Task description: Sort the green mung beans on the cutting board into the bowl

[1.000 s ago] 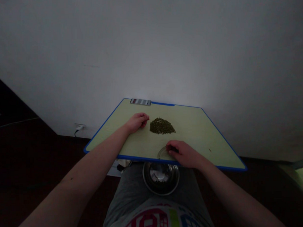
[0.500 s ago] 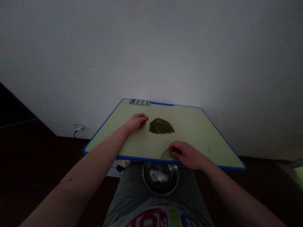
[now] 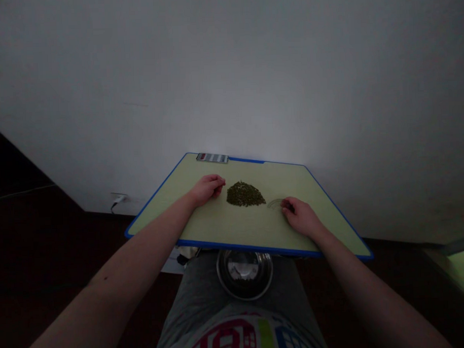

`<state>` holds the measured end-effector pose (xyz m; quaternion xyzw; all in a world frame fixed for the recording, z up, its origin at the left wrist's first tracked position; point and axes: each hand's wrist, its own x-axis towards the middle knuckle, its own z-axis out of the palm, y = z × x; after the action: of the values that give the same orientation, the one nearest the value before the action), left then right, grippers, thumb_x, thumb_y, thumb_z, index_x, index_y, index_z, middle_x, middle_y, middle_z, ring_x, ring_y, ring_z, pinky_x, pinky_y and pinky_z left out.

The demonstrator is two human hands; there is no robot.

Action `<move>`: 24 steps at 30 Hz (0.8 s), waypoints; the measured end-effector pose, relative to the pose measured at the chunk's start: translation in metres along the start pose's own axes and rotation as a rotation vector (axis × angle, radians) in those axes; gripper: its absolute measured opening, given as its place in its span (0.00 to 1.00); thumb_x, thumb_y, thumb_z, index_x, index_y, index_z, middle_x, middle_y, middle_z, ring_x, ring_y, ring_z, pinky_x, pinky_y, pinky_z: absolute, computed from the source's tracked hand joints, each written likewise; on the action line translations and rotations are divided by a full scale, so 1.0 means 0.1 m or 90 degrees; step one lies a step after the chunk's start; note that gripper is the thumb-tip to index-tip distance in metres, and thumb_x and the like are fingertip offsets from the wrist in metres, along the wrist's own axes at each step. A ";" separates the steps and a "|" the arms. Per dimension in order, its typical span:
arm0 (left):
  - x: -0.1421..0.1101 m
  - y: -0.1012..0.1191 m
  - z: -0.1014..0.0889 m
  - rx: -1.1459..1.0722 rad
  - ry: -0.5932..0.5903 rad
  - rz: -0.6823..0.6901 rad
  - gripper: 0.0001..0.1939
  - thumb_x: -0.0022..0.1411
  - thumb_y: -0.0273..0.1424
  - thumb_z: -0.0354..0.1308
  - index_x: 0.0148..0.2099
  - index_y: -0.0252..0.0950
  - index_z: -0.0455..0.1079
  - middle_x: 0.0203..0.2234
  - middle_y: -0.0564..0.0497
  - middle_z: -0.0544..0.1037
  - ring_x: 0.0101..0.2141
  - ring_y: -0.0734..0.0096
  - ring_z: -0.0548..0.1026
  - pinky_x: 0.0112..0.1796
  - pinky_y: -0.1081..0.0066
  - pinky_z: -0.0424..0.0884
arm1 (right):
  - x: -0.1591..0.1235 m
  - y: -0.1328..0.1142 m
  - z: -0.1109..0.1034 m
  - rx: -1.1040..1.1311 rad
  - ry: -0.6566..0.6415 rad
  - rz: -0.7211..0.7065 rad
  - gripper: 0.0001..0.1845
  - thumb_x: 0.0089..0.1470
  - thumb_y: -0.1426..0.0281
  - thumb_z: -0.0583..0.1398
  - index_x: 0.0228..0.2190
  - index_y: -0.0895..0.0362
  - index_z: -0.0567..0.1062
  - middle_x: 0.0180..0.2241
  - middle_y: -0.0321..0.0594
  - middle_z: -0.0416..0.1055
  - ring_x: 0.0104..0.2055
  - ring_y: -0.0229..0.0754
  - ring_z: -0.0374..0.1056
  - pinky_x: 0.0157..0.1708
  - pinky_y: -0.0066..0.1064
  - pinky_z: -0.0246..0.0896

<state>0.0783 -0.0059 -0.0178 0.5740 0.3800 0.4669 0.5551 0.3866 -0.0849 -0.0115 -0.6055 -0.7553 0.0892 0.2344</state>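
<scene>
A pile of small dark green grains [image 3: 245,195] lies in the middle of a pale green board with a blue rim [image 3: 187,213]. My left hand [image 3: 207,187] rests on the board just left of the pile, its fingers curled in. To the right of the pile, my right hand [image 3: 301,215] pinches the edge of a small clear round dish [image 3: 274,204] that sits on the board. The room is dim, so the dish shows faintly.
A metal bowl [image 3: 244,273] sits in my lap under the board's near edge. A phone [image 3: 212,157] lies at the board's far edge by the white wall. A plug and socket [image 3: 117,199] show low on the wall, left.
My right hand has moved the clear dish from the board's near edge, above the bowl, away and to the right, beside the pile. My left hand has stayed put.
</scene>
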 end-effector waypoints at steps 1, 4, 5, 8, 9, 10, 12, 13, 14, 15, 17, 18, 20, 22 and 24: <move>0.00 0.00 0.00 -0.001 0.001 0.000 0.09 0.50 0.34 0.56 0.26 0.34 0.63 0.13 0.57 0.63 0.14 0.81 0.61 0.16 0.77 0.54 | 0.02 -0.01 0.01 -0.009 0.003 0.002 0.07 0.48 0.74 0.54 0.32 0.58 0.70 0.31 0.40 0.71 0.32 0.38 0.65 0.33 0.27 0.56; 0.01 0.01 0.01 -0.003 0.002 -0.001 0.09 0.50 0.34 0.56 0.26 0.33 0.63 0.13 0.57 0.63 0.14 0.81 0.60 0.16 0.77 0.54 | 0.07 -0.06 0.05 -0.031 0.015 0.011 0.07 0.48 0.74 0.54 0.32 0.58 0.70 0.31 0.40 0.71 0.32 0.38 0.65 0.33 0.27 0.56; 0.01 0.01 0.01 -0.005 0.002 -0.003 0.09 0.50 0.34 0.57 0.26 0.33 0.63 0.13 0.57 0.63 0.14 0.82 0.60 0.16 0.77 0.54 | 0.09 -0.08 0.06 -0.035 0.018 0.016 0.07 0.48 0.74 0.54 0.32 0.58 0.70 0.31 0.40 0.71 0.32 0.38 0.65 0.33 0.27 0.56; 0.01 0.01 0.02 -0.011 0.003 -0.010 0.09 0.49 0.34 0.57 0.26 0.34 0.62 0.13 0.57 0.62 0.14 0.82 0.60 0.16 0.77 0.53 | 0.14 -0.12 0.09 -0.038 0.020 0.019 0.07 0.49 0.74 0.54 0.32 0.58 0.70 0.31 0.41 0.71 0.32 0.39 0.65 0.33 0.27 0.56; 0.01 0.01 0.02 -0.010 0.004 -0.012 0.09 0.49 0.34 0.57 0.26 0.34 0.63 0.13 0.57 0.63 0.14 0.82 0.60 0.16 0.77 0.54 | 0.16 -0.12 0.10 -0.039 0.019 0.015 0.07 0.49 0.75 0.54 0.32 0.58 0.70 0.31 0.41 0.71 0.33 0.39 0.65 0.33 0.27 0.56; 0.01 0.01 0.02 -0.009 0.006 -0.013 0.09 0.49 0.34 0.57 0.26 0.33 0.63 0.13 0.57 0.63 0.14 0.82 0.60 0.16 0.77 0.54 | 0.18 -0.13 0.11 -0.039 0.018 0.011 0.07 0.49 0.75 0.54 0.32 0.59 0.70 0.31 0.41 0.71 0.33 0.39 0.65 0.33 0.27 0.56; 0.00 0.01 0.02 -0.010 0.009 -0.012 0.10 0.49 0.34 0.57 0.26 0.33 0.63 0.14 0.57 0.63 0.14 0.81 0.61 0.16 0.77 0.54 | 0.22 -0.16 0.13 -0.040 0.014 0.005 0.07 0.49 0.75 0.54 0.33 0.59 0.70 0.32 0.41 0.71 0.33 0.39 0.65 0.34 0.27 0.56; 0.00 0.01 0.01 -0.012 0.009 -0.010 0.10 0.49 0.35 0.57 0.26 0.33 0.63 0.14 0.56 0.64 0.14 0.81 0.61 0.16 0.77 0.55 | 0.24 -0.17 0.13 -0.042 0.012 0.005 0.07 0.49 0.75 0.54 0.33 0.59 0.70 0.32 0.41 0.72 0.34 0.39 0.65 0.34 0.27 0.56; 0.01 0.00 0.01 -0.015 0.009 -0.008 0.10 0.49 0.35 0.57 0.27 0.33 0.63 0.14 0.56 0.64 0.14 0.81 0.61 0.16 0.77 0.55 | 0.26 -0.18 0.15 -0.044 0.009 0.005 0.07 0.49 0.75 0.54 0.33 0.59 0.70 0.33 0.41 0.72 0.34 0.39 0.65 0.34 0.27 0.56; 0.01 0.00 0.01 -0.017 0.007 -0.006 0.10 0.49 0.35 0.57 0.27 0.33 0.63 0.13 0.57 0.63 0.14 0.81 0.61 0.16 0.77 0.55 | 0.28 -0.20 0.16 -0.046 0.007 0.006 0.07 0.49 0.75 0.54 0.33 0.59 0.70 0.33 0.42 0.72 0.34 0.39 0.65 0.34 0.27 0.56; 0.01 -0.02 0.00 -0.016 0.005 -0.001 0.10 0.50 0.35 0.57 0.27 0.33 0.64 0.13 0.57 0.63 0.14 0.81 0.62 0.16 0.77 0.54 | 0.31 -0.23 0.18 -0.050 0.004 0.004 0.07 0.49 0.75 0.54 0.33 0.59 0.70 0.33 0.42 0.72 0.35 0.39 0.65 0.35 0.27 0.56; 0.02 -0.02 0.00 -0.016 0.004 0.002 0.10 0.50 0.35 0.57 0.27 0.33 0.64 0.13 0.57 0.63 0.14 0.81 0.61 0.16 0.77 0.54 | 0.33 -0.25 0.19 -0.050 0.003 0.001 0.07 0.49 0.75 0.54 0.33 0.59 0.70 0.34 0.42 0.72 0.35 0.39 0.65 0.35 0.27 0.56; 0.02 -0.03 -0.01 -0.015 0.001 0.006 0.10 0.50 0.36 0.57 0.27 0.33 0.64 0.13 0.57 0.63 0.14 0.81 0.61 0.16 0.77 0.53 | 0.34 -0.28 0.20 -0.047 0.001 -0.009 0.07 0.49 0.75 0.54 0.34 0.58 0.70 0.34 0.42 0.71 0.35 0.39 0.65 0.36 0.27 0.55; 0.02 -0.02 0.00 -0.013 -0.001 0.004 0.10 0.50 0.36 0.57 0.27 0.33 0.63 0.13 0.57 0.63 0.14 0.81 0.61 0.16 0.77 0.53 | 0.33 -0.32 0.21 -0.045 -0.002 -0.024 0.07 0.50 0.75 0.54 0.33 0.58 0.69 0.33 0.42 0.71 0.35 0.39 0.65 0.35 0.27 0.55; 0.01 0.00 0.00 -0.008 0.001 -0.004 0.10 0.50 0.36 0.57 0.26 0.33 0.63 0.13 0.57 0.63 0.14 0.81 0.61 0.16 0.77 0.53 | 0.32 -0.35 0.22 -0.041 -0.005 -0.040 0.07 0.49 0.75 0.54 0.33 0.59 0.69 0.33 0.42 0.71 0.35 0.40 0.65 0.35 0.28 0.55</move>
<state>0.0790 -0.0049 -0.0176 0.5691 0.3794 0.4681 0.5596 0.3408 -0.0596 -0.0081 -0.5881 -0.7775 0.0600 0.2146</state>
